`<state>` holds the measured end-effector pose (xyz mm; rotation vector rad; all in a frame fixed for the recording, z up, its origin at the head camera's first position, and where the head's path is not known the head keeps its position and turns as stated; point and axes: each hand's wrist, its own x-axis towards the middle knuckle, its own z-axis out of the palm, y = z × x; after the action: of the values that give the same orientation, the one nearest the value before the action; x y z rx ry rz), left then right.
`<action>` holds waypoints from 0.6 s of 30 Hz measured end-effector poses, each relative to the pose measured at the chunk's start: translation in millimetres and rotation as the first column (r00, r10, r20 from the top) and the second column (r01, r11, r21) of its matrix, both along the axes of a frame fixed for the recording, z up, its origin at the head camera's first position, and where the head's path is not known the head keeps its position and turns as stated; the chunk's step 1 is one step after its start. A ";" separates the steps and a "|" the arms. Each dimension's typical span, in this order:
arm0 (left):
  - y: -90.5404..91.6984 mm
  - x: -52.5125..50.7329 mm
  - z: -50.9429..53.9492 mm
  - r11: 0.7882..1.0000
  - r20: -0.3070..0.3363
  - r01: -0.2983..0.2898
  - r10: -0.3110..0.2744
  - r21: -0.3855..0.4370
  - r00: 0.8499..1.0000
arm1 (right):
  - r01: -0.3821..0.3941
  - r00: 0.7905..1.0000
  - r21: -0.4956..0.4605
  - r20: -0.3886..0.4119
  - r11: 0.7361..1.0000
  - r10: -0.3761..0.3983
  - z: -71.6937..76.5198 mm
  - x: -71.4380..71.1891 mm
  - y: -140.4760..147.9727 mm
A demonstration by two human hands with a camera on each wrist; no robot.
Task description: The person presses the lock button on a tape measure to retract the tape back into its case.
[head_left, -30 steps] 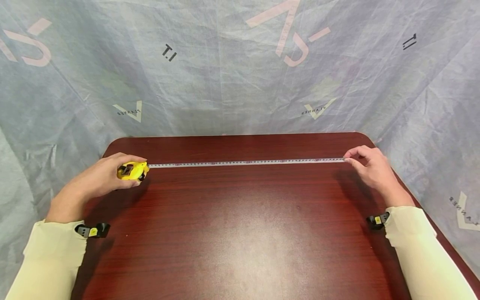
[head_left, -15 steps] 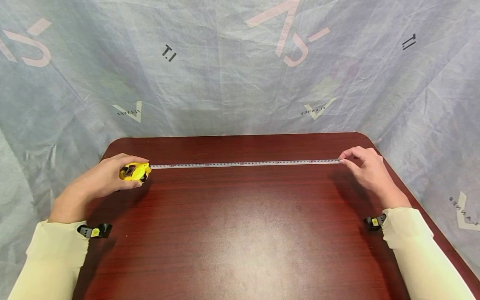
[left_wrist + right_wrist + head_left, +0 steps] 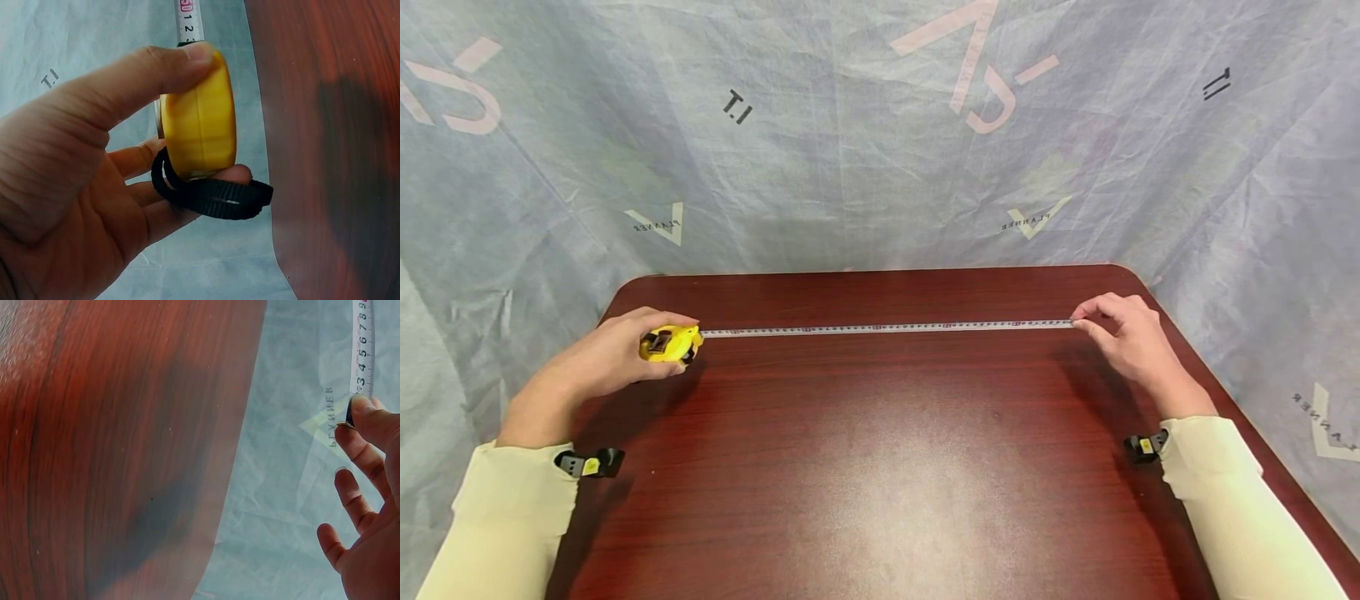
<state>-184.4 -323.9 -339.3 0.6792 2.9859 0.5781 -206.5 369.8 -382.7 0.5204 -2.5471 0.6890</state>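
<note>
At the left of the head view my left hand point(image 3: 602, 354) grips a yellow tape measure case point(image 3: 673, 343), thumb and fingers on opposite edges. In the left wrist view the case point(image 3: 203, 125) has a black strap point(image 3: 219, 198) hanging at its lower end. The white blade point(image 3: 842, 329) stretches straight across to my right hand point(image 3: 1138, 346), which pinches its end between thumb and index finger. The right wrist view shows the blade point(image 3: 362, 350) with low numbers near the pinch, and the other fingers spread apart.
A dark red wooden table point(image 3: 820, 433) with rounded far corners lies under both hands. Grey printed cloth point(image 3: 850, 167) hangs behind it and along both sides. A small black device point(image 3: 598, 462) is strapped at the left wrist, another point(image 3: 1144, 447) at the right.
My right hand has moved a little to the left with the blade's end, and the stretch of blade in view is shorter. My left hand has shifted slightly right, still holding the case.
</note>
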 end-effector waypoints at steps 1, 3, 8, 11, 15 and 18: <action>0.3 0.2 0.3 1.000 -0.001 0.000 0.000 0.000 1.000 | -0.001 1.000 -0.002 0.000 1.000 0.001 -0.1 0.0 -0.5; 0.9 0.5 1.1 1.000 -0.004 0.000 0.000 -0.002 1.000 | -0.005 1.000 -0.004 0.001 1.000 0.005 -0.4 -0.3 -1.5; 2.2 1.5 2.6 1.000 0.000 -0.003 0.003 -0.004 1.000 | -0.009 1.000 -0.001 -0.005 1.000 0.009 0.1 -0.9 -4.5; 2.7 2.1 3.0 1.000 -0.001 -0.001 0.001 -0.006 1.000 | -0.011 1.000 0.000 -0.007 1.000 0.011 0.9 -1.6 -6.4; 2.6 2.3 2.6 1.000 -0.009 0.004 -0.004 -0.010 1.000 | -0.008 1.000 0.004 -0.003 1.000 0.008 2.0 -3.1 -8.7; 2.4 2.2 2.2 1.000 -0.010 0.005 -0.005 -0.011 1.000 | -0.010 1.000 0.003 -0.001 1.000 0.010 2.7 -4.3 -10.0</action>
<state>-182.2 -321.4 -337.1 0.6900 2.9931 0.5596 -210.8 359.7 -380.0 0.5349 -2.5463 0.6882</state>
